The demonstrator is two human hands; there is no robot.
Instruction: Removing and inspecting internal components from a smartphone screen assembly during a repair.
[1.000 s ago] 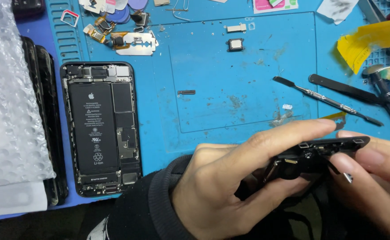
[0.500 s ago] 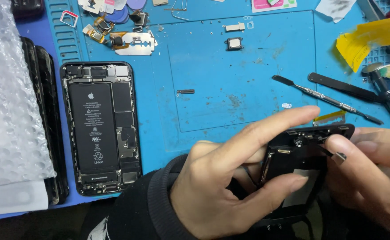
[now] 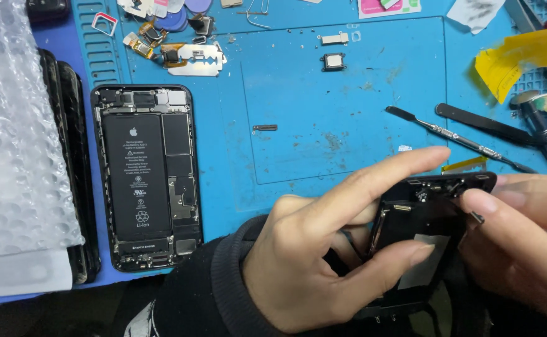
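Your left hand [image 3: 311, 262] and right hand [image 3: 523, 243] together clamp the black screen assembly [image 3: 429, 218], hiding its lower half; the opened phone [image 3: 145, 178] lies well apart.

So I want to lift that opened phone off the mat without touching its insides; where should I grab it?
Grip the opened phone by its two long black side rims, coming straight down from above. It lies flat, face up, with battery and boards exposed, so only the frame edges look safe.
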